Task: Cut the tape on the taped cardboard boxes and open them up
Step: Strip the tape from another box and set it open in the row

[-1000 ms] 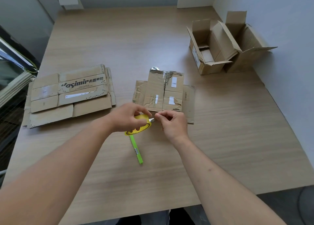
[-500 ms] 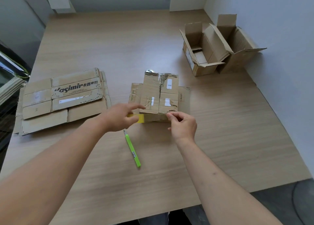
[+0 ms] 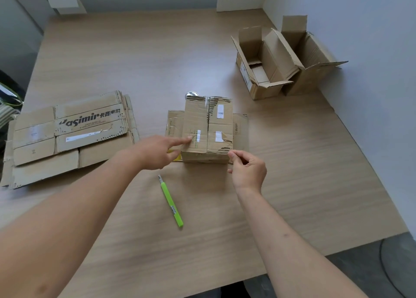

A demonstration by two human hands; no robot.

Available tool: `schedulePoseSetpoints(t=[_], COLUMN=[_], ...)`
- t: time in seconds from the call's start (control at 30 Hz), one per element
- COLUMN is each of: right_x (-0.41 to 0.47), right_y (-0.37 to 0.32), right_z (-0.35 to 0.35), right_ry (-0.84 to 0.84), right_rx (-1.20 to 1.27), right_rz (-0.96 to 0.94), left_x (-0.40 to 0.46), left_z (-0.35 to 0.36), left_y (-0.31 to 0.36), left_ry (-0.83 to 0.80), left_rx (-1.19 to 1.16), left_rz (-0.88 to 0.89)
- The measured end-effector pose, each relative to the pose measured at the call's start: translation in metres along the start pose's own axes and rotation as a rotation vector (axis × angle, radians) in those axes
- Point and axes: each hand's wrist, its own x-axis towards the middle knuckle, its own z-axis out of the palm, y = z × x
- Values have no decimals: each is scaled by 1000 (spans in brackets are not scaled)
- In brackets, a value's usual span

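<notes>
A small taped cardboard box [image 3: 208, 126] stands at the middle of the table on a flattened cardboard sheet [image 3: 240, 128]. My left hand [image 3: 157, 151] reaches to its near left side, index finger straight and touching the top flap. A yellow tape roll [image 3: 177, 158] shows partly under those fingers, against the box. My right hand [image 3: 247, 174] pinches thumb and forefinger at the box's near right corner, on what looks like a clear tape end. A green utility knife [image 3: 172, 202] lies on the table in front of the box, between my forearms.
A stack of flattened printed cartons [image 3: 67, 135] lies at the left. Two opened boxes [image 3: 261, 68] [image 3: 315, 59] stand at the back right against the wall. A shiny round object [image 3: 191, 94] peeks from behind the taped box. The table's near edge [image 3: 292, 266] runs close to me.
Both hands moved forward from above the knife to the box. My left hand carried the yellow roll to the box's left side; the right hand's pinch now sits at the near right corner.
</notes>
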Motion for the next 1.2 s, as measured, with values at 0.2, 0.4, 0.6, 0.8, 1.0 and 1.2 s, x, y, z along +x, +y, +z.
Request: schedulePoseSetpoints(t=[0.2, 0.4, 0.6, 0.8, 1.0, 1.2], right_x=[7, 19, 24, 29, 31, 29], right_y=[8, 3, 7, 15, 16, 19], right_z=[0, -2, -1, -2, -6, -6], right_ry=[46, 52, 22, -52, -154, -250], right_rx=[-8, 2, 37, 223, 334, 530], right_rz=[15, 44, 104, 213, 409, 554], left_x=[14, 17, 22, 23, 25, 23], left_z=[8, -1, 8, 11, 19, 21], left_y=[-9, 6, -6, -9, -12, -10], left_ry=[21, 105, 109, 116, 126, 165], left_rx=[56, 119, 53, -25, -43, -30], left_rz=[-9, -16, -5, 10, -1, -13])
